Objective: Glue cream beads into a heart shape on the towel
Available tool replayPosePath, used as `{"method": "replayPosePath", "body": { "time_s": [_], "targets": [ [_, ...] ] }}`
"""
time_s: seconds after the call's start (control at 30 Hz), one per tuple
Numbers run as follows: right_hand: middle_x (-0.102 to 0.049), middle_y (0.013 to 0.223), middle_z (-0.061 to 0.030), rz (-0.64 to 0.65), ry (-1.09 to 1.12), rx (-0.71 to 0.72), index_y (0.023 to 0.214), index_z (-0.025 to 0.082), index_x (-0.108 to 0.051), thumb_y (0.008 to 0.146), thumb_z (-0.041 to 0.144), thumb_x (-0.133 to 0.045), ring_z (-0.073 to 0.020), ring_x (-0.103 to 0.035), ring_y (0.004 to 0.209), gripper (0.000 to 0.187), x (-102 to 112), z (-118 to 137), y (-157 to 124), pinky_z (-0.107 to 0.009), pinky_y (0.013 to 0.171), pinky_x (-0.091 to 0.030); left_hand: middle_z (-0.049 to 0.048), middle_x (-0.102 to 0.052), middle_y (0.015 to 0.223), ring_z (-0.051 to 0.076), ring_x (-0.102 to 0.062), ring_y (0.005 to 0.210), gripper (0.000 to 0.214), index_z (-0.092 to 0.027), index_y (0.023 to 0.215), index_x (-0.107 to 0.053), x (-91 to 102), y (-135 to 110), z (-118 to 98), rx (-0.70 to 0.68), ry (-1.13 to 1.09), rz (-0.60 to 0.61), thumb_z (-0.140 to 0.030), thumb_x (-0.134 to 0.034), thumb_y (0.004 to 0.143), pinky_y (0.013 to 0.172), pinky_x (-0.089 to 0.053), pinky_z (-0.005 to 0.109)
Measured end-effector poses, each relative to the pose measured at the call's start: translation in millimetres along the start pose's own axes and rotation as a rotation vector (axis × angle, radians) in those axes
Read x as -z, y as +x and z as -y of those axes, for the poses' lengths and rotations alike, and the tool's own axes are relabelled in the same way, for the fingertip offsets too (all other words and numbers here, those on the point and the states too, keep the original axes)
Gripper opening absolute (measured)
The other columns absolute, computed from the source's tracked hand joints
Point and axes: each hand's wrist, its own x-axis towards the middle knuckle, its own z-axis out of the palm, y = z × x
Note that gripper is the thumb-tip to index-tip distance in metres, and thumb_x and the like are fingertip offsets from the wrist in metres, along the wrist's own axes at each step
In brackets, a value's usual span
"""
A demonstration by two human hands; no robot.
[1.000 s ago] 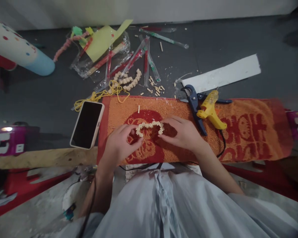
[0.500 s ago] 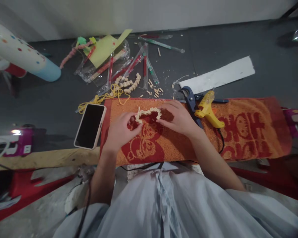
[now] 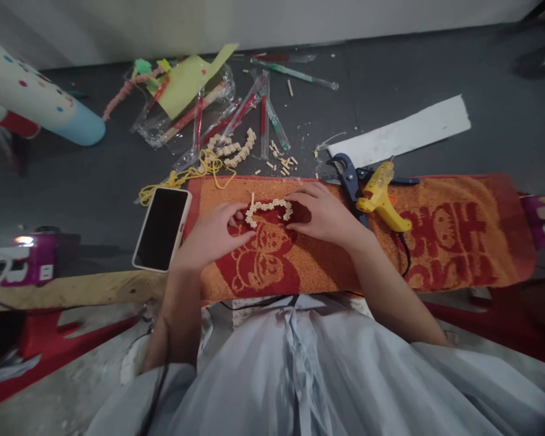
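A curved chain of small pale wooden pieces (image 3: 269,206) lies on the orange and red towel (image 3: 272,266), between my two hands. Its ends bend toward me, and one short stick points away at its left end. My left hand (image 3: 218,235) is open to the left of the chain, thumb and fingers apart. On the other side, my right hand (image 3: 323,213) curves open around the chain's right end, its fingertips close by; whether they touch it I cannot tell.
Left of the towel lies a phone (image 3: 162,229), with yellow cord (image 3: 172,180) behind it. Blue cutters (image 3: 347,178) and a yellow glue gun (image 3: 383,200) rest at right. Farther back are wooden bits (image 3: 284,163), wrapped sticks (image 3: 264,118), a white strip (image 3: 404,134) and a bottle (image 3: 72,115).
My left hand has drawn back to the left and opened away from the chain. My right fingers have spread slightly from its right end, and the chain lies between the hands.
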Motion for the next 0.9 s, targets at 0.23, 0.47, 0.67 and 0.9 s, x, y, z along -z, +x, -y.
{"method": "replayPosePath", "body": {
  "time_s": [0.23,0.47,0.67,0.9],
  "targets": [
    [-0.067,0.119,-0.0144,0.051,0.021,-0.005,0.118,0.017,-0.066,0.069,0.021,-0.081,-0.0338,-0.058,0.118,0.051,6,-3,8,-0.051,0.102,-0.047,0.0029,-0.071,0.085,0.018,-0.065,0.074,0.030,-0.018,0.102,-0.066,17.6,22,11,-0.002,-0.038,0.175,-0.032,-0.065,0.076,0.069,-0.052,0.031],
    [-0.065,0.127,-0.0118,0.058,0.064,-0.008,0.122,0.024,-0.066,0.072,0.027,-0.080,-0.0337,-0.056,0.124,0.052,4,-12,9,-0.053,0.104,-0.047,0.0004,-0.066,0.071,0.015,-0.060,0.063,0.023,-0.020,0.085,-0.064,19.5,34,16,-0.029,-0.090,0.235,-0.038,-0.069,0.073,0.059,-0.045,0.027],
    [-0.069,0.114,-0.0106,0.033,0.088,0.014,0.119,0.023,-0.068,0.073,0.028,-0.079,-0.0321,-0.061,0.116,0.048,1,-14,10,-0.051,0.101,-0.049,-0.0022,-0.062,0.065,0.013,-0.055,0.058,0.021,-0.020,0.080,-0.064,16.6,35,20,-0.037,-0.121,0.221,-0.039,-0.071,0.074,0.055,-0.040,0.026],
    [-0.068,0.112,-0.0115,0.029,0.093,0.028,0.119,0.021,-0.068,0.077,0.032,-0.075,-0.0312,-0.062,0.109,0.044,-2,-13,8,-0.050,0.098,-0.049,-0.0015,-0.064,0.071,0.014,-0.057,0.063,0.021,-0.019,0.082,-0.065,16.1,33,19,-0.037,-0.073,0.205,-0.037,-0.073,0.074,0.060,-0.041,0.026]
  ]
}}
